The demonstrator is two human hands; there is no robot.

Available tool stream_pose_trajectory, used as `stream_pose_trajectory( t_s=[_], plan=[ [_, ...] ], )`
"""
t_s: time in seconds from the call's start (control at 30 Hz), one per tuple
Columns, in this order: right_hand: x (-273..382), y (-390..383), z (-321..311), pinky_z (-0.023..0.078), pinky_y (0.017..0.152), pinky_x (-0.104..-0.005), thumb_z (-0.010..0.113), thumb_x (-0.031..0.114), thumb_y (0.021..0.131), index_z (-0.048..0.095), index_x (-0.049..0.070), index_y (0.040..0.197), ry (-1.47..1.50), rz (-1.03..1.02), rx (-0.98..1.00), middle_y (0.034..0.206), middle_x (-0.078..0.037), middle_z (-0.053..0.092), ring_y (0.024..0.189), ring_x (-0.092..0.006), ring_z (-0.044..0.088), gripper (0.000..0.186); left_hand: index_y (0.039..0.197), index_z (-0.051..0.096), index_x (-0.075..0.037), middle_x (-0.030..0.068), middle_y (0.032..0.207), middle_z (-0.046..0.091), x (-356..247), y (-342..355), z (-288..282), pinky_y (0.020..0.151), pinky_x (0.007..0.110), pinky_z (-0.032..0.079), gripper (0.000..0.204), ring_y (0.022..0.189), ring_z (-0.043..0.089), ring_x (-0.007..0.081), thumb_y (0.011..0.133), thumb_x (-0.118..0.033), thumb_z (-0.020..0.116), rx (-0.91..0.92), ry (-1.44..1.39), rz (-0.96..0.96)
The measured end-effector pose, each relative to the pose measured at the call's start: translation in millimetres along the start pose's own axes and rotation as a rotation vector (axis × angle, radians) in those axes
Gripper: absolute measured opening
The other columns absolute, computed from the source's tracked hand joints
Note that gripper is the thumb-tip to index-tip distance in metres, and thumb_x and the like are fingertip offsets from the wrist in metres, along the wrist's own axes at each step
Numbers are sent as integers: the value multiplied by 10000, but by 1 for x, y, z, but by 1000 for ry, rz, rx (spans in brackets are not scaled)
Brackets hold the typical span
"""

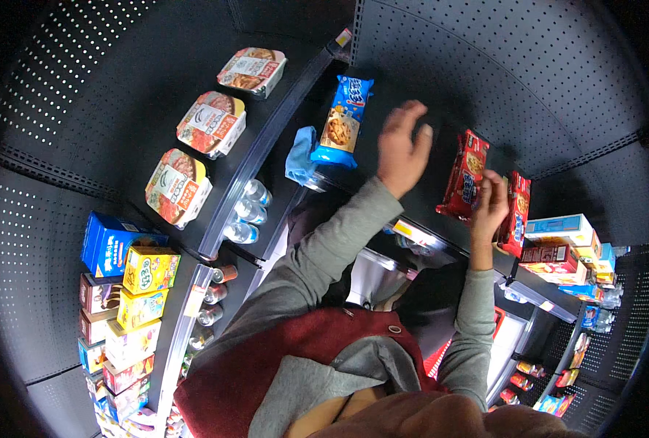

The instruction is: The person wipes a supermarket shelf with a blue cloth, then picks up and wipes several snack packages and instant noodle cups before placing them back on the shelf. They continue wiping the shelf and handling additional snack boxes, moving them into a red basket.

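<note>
My left hand [405, 151] is over the dark shelf, thumb and fingers apart, nothing in it and slightly blurred. To its left lies a blue cookie packet [342, 120] with a cookie picture, beside a crumpled light-blue cloth [302, 155] at the shelf edge. On the right, my right hand [489, 210] is between two red cookie packets, fingers loosely bent and a little apart. One red packet [463, 179] is just left of it; the other red packet [518, 212] is partly behind its fingers. Whether the fingertips touch either packet I cannot tell.
Several packaged meal trays [211, 123] sit on the shelf at left, above water bottles [250, 212] and cans [211, 293]. Stacked boxes [149, 270] fill the far left. More boxes [562, 230] stand right of the red packets. A perforated back panel [514, 66] closes off the shelf.
</note>
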State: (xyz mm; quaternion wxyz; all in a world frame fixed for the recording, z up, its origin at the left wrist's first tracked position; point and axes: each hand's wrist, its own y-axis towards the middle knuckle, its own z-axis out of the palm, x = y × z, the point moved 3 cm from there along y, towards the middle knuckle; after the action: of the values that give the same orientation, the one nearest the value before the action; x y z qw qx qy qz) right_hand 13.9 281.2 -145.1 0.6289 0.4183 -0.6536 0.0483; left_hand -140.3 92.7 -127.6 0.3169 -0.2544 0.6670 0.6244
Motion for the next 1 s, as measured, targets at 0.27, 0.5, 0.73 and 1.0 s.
stream_pose_trajectory(
  t_s=[0.27, 0.5, 0.73, 1.0],
  plan=[
    [26, -37, 139, 531, 901, -321, 618, 187, 1013, 527, 30, 1419, -67, 92, 700, 1192, -127, 673, 1062, -195, 663, 445, 1293, 574, 106, 288, 1257, 635, 117, 30, -95, 1047, 457, 460, 543, 1166, 608, 433, 903, -256, 681, -64, 506, -345],
    [-7, -47, 182, 407, 1097, -340, 609, 346, 1020, 375, -42, 1521, 301, 358, 775, 1469, -211, 513, 1310, -252, 538, 675, 1209, 609, 106, 316, 1081, 678, 156, 28, -98, 924, 484, 515, 436, 1061, 653, 455, 903, -204, 641, 317, 467, -515],
    [-23, -43, 170, 385, 1111, -331, 605, 316, 1020, 359, -60, 1524, 345, 468, 663, 1459, -212, 526, 1323, -240, 516, 675, 1205, 615, 89, 323, 1092, 672, 139, 12, -47, 914, 498, 516, 375, 1069, 652, 460, 935, -168, 571, 451, 481, -430],
    [-46, -32, 140, 460, 1055, -406, 685, 305, 940, 440, -123, 1426, -19, 409, 490, 1328, -348, 580, 1274, -415, 576, 693, 1283, 593, 71, 248, 1172, 678, 117, -2, 7, 910, 417, 522, 364, 1075, 668, 355, 999, -148, 529, 558, 252, -510]
  ],
)
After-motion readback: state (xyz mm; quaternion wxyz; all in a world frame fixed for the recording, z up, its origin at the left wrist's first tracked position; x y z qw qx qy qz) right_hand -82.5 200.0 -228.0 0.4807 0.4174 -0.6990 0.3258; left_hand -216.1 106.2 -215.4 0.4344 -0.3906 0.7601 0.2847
